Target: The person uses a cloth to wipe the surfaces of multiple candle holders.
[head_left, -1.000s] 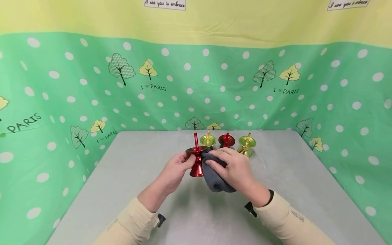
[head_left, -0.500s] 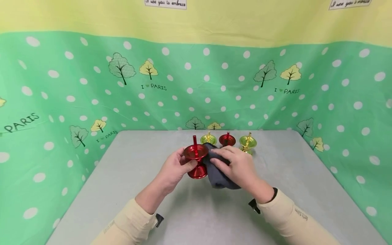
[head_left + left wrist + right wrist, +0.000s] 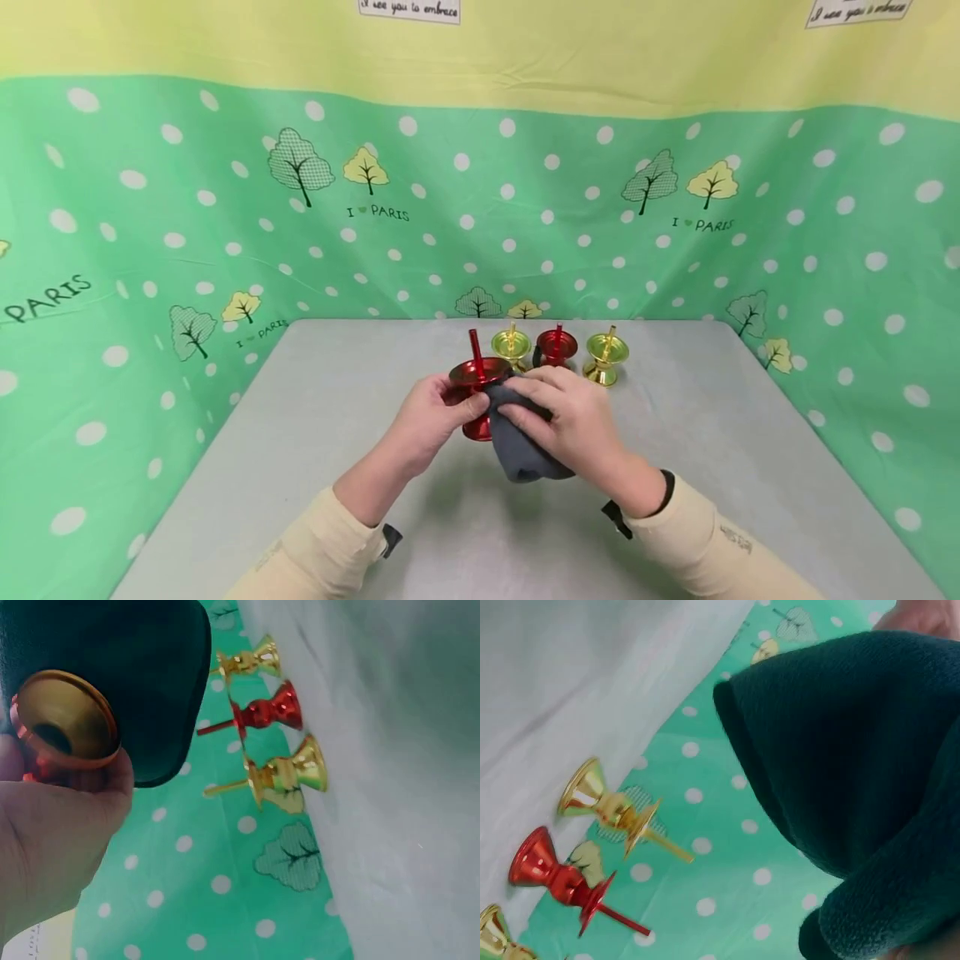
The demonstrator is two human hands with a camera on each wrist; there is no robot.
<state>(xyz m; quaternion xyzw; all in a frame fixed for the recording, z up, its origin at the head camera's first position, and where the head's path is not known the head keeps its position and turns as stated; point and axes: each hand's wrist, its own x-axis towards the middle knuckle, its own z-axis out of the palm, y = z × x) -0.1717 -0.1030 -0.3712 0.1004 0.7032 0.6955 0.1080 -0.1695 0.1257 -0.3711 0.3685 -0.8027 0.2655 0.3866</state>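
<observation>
My left hand (image 3: 431,421) grips a red metal candle holder (image 3: 480,372) by its stem, raised over the table and slightly tilted, its spike pointing up. In the left wrist view, the hollow underside of its base (image 3: 79,724) faces the camera. With thumb and fingers, my right hand (image 3: 581,417) pinches a dark grey cloth (image 3: 525,446) and presses it against the holder's right side, below the dish. The cloth covers part of the stem and base. In the right wrist view, the cloth (image 3: 847,742) hides the held holder.
Behind the hands stand a gold holder (image 3: 512,343), another red holder (image 3: 557,343) and a second gold holder (image 3: 606,352), in a row near the far edge of the grey table (image 3: 322,383). A green dotted curtain (image 3: 420,250) encloses the back and sides.
The red holder tipped toward me, then back a little. The cloth in my right hand shifted up and right, then came down and left over the holder's stem.
</observation>
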